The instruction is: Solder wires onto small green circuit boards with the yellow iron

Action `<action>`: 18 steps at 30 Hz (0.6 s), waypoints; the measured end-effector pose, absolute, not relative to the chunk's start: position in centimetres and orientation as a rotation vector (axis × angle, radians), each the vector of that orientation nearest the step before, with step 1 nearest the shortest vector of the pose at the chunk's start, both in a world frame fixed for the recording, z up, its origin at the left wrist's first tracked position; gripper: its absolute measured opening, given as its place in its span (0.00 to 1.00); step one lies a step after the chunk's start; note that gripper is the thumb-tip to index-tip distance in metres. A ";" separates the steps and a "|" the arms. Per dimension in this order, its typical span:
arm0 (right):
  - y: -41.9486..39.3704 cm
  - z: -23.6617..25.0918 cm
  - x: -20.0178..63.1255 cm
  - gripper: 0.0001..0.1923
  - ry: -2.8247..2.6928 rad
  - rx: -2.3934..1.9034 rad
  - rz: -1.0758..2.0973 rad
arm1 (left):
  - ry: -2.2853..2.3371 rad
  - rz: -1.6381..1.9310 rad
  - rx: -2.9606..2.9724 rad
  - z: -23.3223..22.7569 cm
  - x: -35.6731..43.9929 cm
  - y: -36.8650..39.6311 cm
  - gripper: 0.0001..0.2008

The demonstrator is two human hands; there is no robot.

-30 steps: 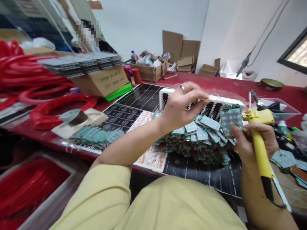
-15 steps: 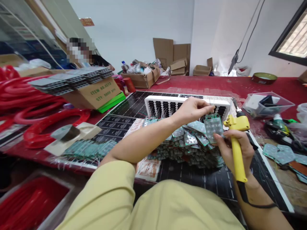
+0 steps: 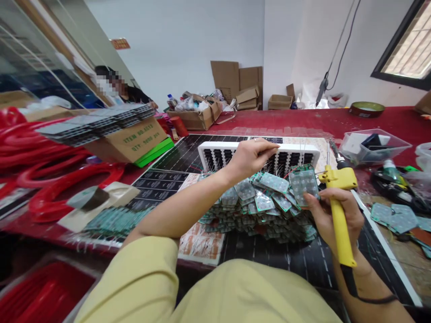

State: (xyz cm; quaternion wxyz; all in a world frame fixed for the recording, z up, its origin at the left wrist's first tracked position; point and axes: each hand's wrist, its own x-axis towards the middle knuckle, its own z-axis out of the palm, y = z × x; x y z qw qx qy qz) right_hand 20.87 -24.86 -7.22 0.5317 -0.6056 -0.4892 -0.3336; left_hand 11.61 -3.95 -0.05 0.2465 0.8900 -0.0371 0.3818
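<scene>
My right hand is closed round a yellow soldering gun, its tip pointing up and away. The thumb and fingers of that hand also grip the lower right corner of a green-edged circuit board, with thin wires standing up from its top. My left hand is over the front of a white foam rack filled with black parts on wire leads. Its fingertips are pinched together near the rack's top edge; whatever is between them is too small to make out. Below lies a heaped pile of circuit boards.
At the left are red coiled tubing, a row of boards and a carton under grey panels. A clear plastic box and loose boards are at the right. A person sits beyond the carton.
My left hand has moved left, from the top of the held circuit board to the foam rack. My right hand keeps the board and soldering gun in nearly the same place.
</scene>
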 end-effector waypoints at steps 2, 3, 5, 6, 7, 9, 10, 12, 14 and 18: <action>-25.0 -7.1 20.6 0.12 -1.202 -1.440 -0.810 | 0.040 0.734 2.196 0.8 12.0 -4.6 0.17; -24.9 -7.0 20.5 0.12 -1.221 -1.438 -0.816 | 0.063 0.606 2.088 1.1 12.3 -5.1 0.20; -24.8 -7.1 20.3 0.12 -1.258 -1.433 -0.820 | 0.095 0.465 1.905 1.4 12.7 -6.2 0.26; -24.8 -7.1 20.3 0.12 -1.277 -1.433 -0.816 | 0.116 0.431 1.827 1.5 12.8 -6.7 0.28; -24.8 -7.2 20.2 0.12 -1.296 -1.432 -0.811 | 0.136 0.404 1.753 1.4 12.8 -7.1 0.29; -25.0 -7.4 20.3 0.11 -1.340 -1.432 -0.794 | 0.149 0.353 1.615 1.2 12.5 -7.6 0.28; -25.3 -7.5 20.4 0.11 -1.372 -1.431 -0.780 | 0.144 0.318 1.558 1.1 12.2 -7.7 0.27; -26.2 -7.7 21.0 0.13 -1.444 -1.430 -0.729 | 0.134 0.239 1.485 1.1 11.1 -7.9 0.24; -27.4 -8.0 21.9 0.17 -1.462 -1.442 -0.640 | 0.139 0.144 1.464 1.3 10.0 -8.4 0.22; -28.8 -8.7 24.7 0.22 -1.244 -1.450 -0.694 | 0.117 -0.095 1.494 1.5 8.9 -10.1 0.15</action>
